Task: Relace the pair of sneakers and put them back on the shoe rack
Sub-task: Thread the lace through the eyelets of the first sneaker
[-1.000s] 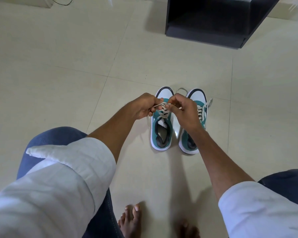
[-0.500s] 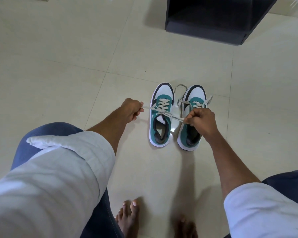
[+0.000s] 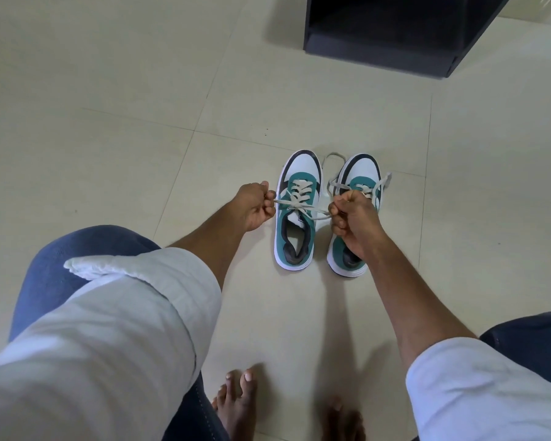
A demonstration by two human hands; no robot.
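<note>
Both hands are closed on lace ends, pulling apart. Left hand pinches one end of the lace just off the 9 o'clock side of the left sneaker. Right hand grips the other end, fist sitting over the right sneaker and covering its middle.

Lace runs taut hand to hand, roughly 9-to-3, dipping slightly toward the right hand. It crosses the left sneaker at the top eyelets, right angles to the shoe's long axis, which runs 12-to-6 with toe at 12. Crossings below the pull look snug.

Right sneaker: laces loose, a loop on the floor between the two toes, a free end hanging off its 3 o'clock side. Judged not done yet.

Both sneakers stand side by side on the floor, toes pointing at the rack, which is at 12 to 1 o'clock, well apart from them.

Key relation: knot point sits midway between hands, over the left sneaker's tongue. Hands need to come back in along the lace line to tie. Left hand is marginally nearer the eyelets. Risk: slack returns when tension drops.
</note>
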